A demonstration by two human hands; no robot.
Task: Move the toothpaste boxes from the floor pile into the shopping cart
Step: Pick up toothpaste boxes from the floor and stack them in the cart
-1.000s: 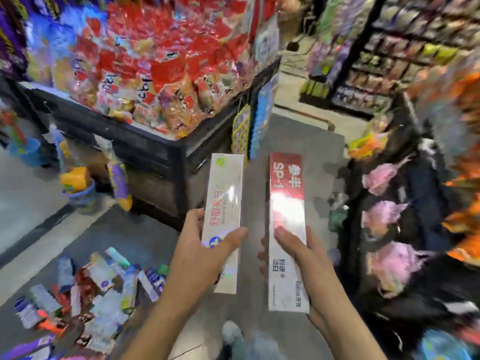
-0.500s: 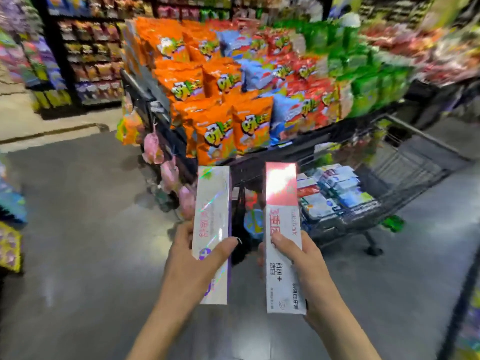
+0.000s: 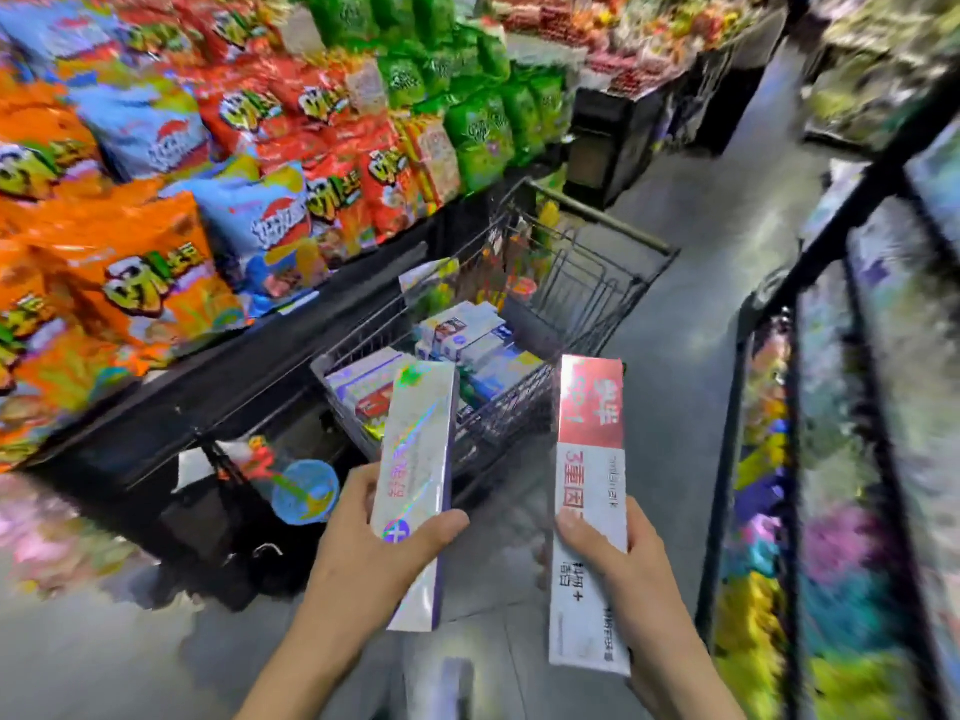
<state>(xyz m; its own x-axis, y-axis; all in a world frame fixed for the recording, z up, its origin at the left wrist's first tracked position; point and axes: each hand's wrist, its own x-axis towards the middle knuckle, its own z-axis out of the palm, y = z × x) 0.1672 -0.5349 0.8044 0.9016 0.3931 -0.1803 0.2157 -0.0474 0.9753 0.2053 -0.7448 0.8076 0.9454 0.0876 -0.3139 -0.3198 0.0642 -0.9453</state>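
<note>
Two boxes upright — silver box [image 3: 415, 475] gripped by left fingers [image 3: 441, 522], red-white box [image 3: 589, 511] by right fingers [image 3: 576, 537].

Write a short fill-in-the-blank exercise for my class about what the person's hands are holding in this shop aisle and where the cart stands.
1. The left hand grips a shiny silver toothpaste box, and the right hand grips a white box with a ____ top.
2. The shopping cart already holds several ____.
3. The cart stands beside a display of snack ____.
4. Each hand holds ____ box.

Missing words: red; boxes; bags; one
</note>
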